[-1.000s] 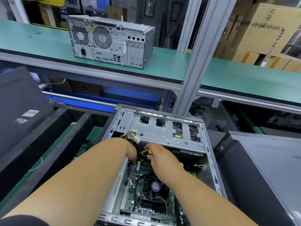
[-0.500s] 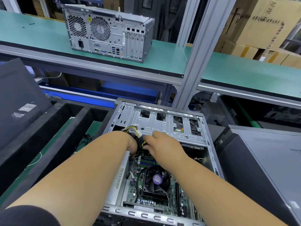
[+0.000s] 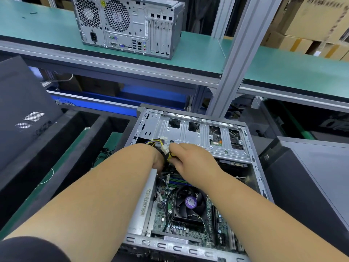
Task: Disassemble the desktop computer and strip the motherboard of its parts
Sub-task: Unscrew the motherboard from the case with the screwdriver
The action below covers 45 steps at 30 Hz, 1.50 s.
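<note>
Open computer case (image 3: 190, 167): lying on its side at the near edge of the work surface, side panel off, interior facing up.
Motherboard (image 3: 166, 214): sitting inside the case toward its near end, green, partly hidden under both forearms.
CPU cooler fan (image 3: 189, 204): sitting on the motherboard, black, with a purple round label at its hub.
Drive cage (image 3: 198, 137): spanning the far end of the case, bare silver metal with cut-outs.
Power cable bundle (image 3: 160, 144): yellow and black wires with white connectors, rising at the cage's left corner, between the two hands.
Left hand (image 3: 157, 161): reaching down into the case just below the bundle; fingers are hidden, so its grip cannot be told.
Right hand (image 3: 188, 157): fingers curling round the yellow and black wires beside a white connector, pinching them.
Second computer tower (image 3: 126, 25): standing upright on the green shelf (image 3: 198, 52) beyond, rear ports facing the camera.
Cardboard boxes (image 3: 311, 21): stacking up behind the shelf at the far right.
</note>
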### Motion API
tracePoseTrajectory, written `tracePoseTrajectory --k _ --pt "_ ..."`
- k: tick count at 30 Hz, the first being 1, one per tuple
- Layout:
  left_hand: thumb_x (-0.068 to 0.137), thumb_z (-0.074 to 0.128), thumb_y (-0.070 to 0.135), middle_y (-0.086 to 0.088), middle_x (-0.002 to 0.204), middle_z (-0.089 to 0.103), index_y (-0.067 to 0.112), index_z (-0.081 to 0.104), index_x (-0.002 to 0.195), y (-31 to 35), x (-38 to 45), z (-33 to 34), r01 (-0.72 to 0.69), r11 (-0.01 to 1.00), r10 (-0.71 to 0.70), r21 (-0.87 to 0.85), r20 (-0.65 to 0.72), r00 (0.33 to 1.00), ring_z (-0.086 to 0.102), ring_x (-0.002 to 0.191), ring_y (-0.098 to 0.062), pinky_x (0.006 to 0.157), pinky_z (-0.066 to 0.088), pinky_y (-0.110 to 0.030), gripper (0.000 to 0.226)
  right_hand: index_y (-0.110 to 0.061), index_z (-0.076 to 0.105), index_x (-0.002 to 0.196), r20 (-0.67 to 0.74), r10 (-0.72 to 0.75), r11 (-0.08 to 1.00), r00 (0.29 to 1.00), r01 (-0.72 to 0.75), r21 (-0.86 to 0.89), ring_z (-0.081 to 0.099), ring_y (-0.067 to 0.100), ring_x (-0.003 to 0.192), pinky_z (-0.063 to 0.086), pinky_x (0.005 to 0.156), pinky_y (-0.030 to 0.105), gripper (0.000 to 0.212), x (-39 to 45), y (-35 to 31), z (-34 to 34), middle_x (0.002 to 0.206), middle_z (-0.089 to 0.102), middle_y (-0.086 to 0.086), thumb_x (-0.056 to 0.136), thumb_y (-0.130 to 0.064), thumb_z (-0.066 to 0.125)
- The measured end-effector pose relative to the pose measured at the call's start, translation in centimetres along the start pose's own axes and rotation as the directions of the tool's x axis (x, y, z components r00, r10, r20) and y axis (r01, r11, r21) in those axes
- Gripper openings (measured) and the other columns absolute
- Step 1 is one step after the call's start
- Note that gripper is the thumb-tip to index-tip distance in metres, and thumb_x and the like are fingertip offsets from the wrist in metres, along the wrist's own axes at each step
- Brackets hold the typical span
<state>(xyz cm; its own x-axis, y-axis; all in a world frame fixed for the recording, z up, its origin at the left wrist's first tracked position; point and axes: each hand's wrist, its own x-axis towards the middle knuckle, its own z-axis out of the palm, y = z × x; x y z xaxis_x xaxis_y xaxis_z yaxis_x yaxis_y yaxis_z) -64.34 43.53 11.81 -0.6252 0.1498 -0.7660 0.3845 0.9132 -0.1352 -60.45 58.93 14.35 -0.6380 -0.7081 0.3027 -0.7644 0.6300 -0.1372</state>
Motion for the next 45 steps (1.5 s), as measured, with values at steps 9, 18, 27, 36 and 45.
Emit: tracePoseTrajectory --k 9,18,27,36,45 --pt "0.098 0.044 0.017 -0.017 0.111 0.055 0.008 0.050 0.123 -0.8 0.9 0.5 0.034 0.999 -0.034 -0.019 0.006 0.999 0.043 0.097 -0.020 0.087 0.040 -0.036 0.026 -0.009 0.042 0.105 0.015 0.080 0.996 0.997 -0.080 -0.025 0.041 0.030 0.060 0.026 0.051 0.033 0.023 0.3 0.2 0.4 0.072 0.043 0.001 0.098 -0.028 0.053" --pt "0.095 0.048 0.021 -0.015 0.137 0.050 0.010 0.043 0.141 -0.6 0.7 0.5 0.076 0.987 -0.076 -0.143 0.008 0.997 0.047 0.098 -0.023 0.097 0.044 -0.042 0.048 -0.025 0.027 0.089 0.035 0.138 0.982 0.990 -0.141 0.123 0.045 0.029 0.069 0.035 0.054 0.035 0.032 0.2 0.6 0.8 0.079 0.052 0.003 0.094 -0.016 0.057" --pt "0.098 0.048 0.019 -0.015 0.133 0.050 0.001 0.045 0.137 0.2 -0.2 0.0 0.042 0.996 -0.041 -0.081 0.007 0.999 0.050 0.111 -0.025 0.094 0.039 -0.036 0.043 -0.028 0.028 0.095 0.045 0.037 0.998 0.998 -0.039 0.056 0.035 0.024 0.074 0.042 0.055 0.041 0.049 -0.1 0.0 0.9 0.083 0.040 -0.001 0.080 0.008 0.058" --pt "0.100 0.046 0.021 -0.008 0.099 0.058 0.004 0.056 0.119 0.0 0.2 0.0 0.031 0.998 -0.031 0.053 0.004 1.000 0.042 0.092 -0.020 0.079 0.034 -0.030 0.027 -0.009 0.053 0.113 0.011 -0.041 0.999 0.999 0.040 0.012 0.046 0.027 0.087 0.035 0.067 0.034 0.021 -0.3 -0.1 0.5 0.101 0.055 0.008 0.094 -0.013 0.060" --pt "0.097 0.046 0.020 -0.014 0.115 0.054 0.001 0.051 0.131 0.1 0.1 -0.1 0.035 0.998 -0.033 -0.047 0.042 0.999 0.048 0.093 -0.022 0.084 0.041 -0.035 0.039 -0.015 0.048 0.103 0.001 0.096 0.995 0.995 -0.096 -0.010 0.047 0.032 0.071 0.033 0.055 0.033 0.014 0.2 -0.1 0.3 0.079 0.052 0.003 0.096 -0.025 0.055"
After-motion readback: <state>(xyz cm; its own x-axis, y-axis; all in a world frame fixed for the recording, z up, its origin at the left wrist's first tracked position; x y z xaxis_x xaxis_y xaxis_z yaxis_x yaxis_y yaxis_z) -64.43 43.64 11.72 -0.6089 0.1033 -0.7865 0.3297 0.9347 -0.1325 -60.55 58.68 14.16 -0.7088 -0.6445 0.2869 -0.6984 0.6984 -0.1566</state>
